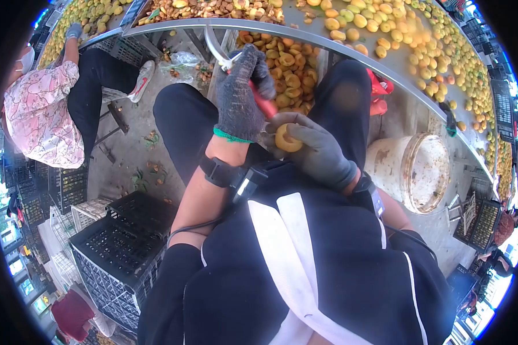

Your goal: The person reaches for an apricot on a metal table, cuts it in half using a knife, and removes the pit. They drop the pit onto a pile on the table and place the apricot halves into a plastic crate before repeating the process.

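My left hand [242,95], in a dark grey glove with a green cuff, is closed around a red-handled tool [263,103]. One end of its handle points down toward my other hand. A pale curved piece [214,45] shows above the left fist; whether it belongs to the tool is unclear. In a grey glove, my right hand [316,149] grips a yellow-orange fruit [288,138] between thumb and fingers, with a darker patch near its top. Both hands are close together above my lap. Beyond them lie many opened fruit pieces [290,63] between my knees.
A metal-edged table [380,69] curves across the top, bearing whole fruits and opened pieces. A dirty white bucket [391,167] lies on its side at right. Black crates [118,247] stand at lower left. A co-worker in a pink patterned top [43,112] sits at left.
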The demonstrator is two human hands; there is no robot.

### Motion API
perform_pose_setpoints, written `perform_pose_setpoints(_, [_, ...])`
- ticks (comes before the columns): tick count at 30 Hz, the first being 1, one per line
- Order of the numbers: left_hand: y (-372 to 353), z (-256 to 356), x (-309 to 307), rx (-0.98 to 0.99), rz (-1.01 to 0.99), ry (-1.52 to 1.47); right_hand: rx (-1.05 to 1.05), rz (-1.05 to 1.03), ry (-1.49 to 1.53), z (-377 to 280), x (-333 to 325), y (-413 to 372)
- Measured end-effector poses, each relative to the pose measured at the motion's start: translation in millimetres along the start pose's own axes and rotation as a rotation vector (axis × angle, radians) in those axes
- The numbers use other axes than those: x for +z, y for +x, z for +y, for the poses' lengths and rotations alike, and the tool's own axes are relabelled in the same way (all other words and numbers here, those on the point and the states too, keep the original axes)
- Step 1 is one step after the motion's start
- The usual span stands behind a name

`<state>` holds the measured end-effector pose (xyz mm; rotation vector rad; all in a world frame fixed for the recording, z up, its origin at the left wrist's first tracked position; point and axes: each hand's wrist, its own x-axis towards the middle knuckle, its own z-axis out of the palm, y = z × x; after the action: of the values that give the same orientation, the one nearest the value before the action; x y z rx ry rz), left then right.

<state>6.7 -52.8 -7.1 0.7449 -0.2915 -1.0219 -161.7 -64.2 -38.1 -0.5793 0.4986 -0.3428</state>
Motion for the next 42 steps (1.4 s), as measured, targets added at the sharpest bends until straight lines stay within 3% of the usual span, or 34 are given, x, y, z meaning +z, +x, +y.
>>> perform_pose_setpoints(2, [1, 5, -7, -0.05, -0.087, -0.149, -0.007, 0.005, 0.218, -1, 7, -1])
perform_pose_setpoints(6, [-10, 14, -1, -0.063, -0.263, -0.073, 0.038, -0.036, 0.27, -13, 13, -6])
perform_pose_setpoints(9, [-16, 11, -2, -0.096, -0.315, 0.01, 0.196, -0.055, 0.247, -14, 14, -9])
perform_pose_setpoints(10, [-14, 10, -8, -0.111, -0.441, -0.01, 0.23, -0.149, 0.306, -10, 5, -5])
perform_pose_setpoints(11, [-14, 8, -10, -0.112, -0.441, -0.011, 0.264, -0.243, 0.364, -8, 1, -4])
perform_pose_setpoints(13, [-15, 6, -12, -0.147, -0.527, -0.061, 0.216, -0.198, 0.263, -5, -1, -4])
perform_pose_setpoints(14, [-15, 3, -9, -0.148, -0.528, -0.062, 0.168, -0.15, 0.16, -4, -1, -5])
perform_pose_setpoints(16, [-16, -4, 0, 0.015, -0.3, 0.015, 0.087, -0.06, 0.069, -2, 3, -4])
perform_pose_setpoints(20, [-13, 10, 0, -0.071, -0.277, -0.133, 0.0, 0.195, 0.023, -8, 19, -4])
perform_pose_setpoints(24, [-12, 13, -2, -0.049, -0.449, -0.193, -0.013, 0.08, -0.183, -11, 7, -8])
perform_pose_setpoints(27, [-16, 10, -5, -0.098, -0.471, -0.134, 0.075, -0.001, -0.037, -10, 6, -7])
perform_pose_setpoints(29, [-14, 10, -7, -0.172, -0.639, -0.249, 0.174, -0.09, 0.107, -6, 2, -7])
perform_pose_setpoints(35, [-9, 9, -12, -0.214, -0.775, -0.389, 0.248, -0.255, 0.128, -12, 6, -10])
perform_pose_setpoints(39, [-11, 12, -5, -0.197, -0.787, -0.378, 0.243, -0.262, 0.079, -12, 8, -12])
perform_pose_setpoints(42, [-16, 14, 7, -0.093, -0.615, -0.182, 0.13, -0.075, -0.01, -13, 16, -13])
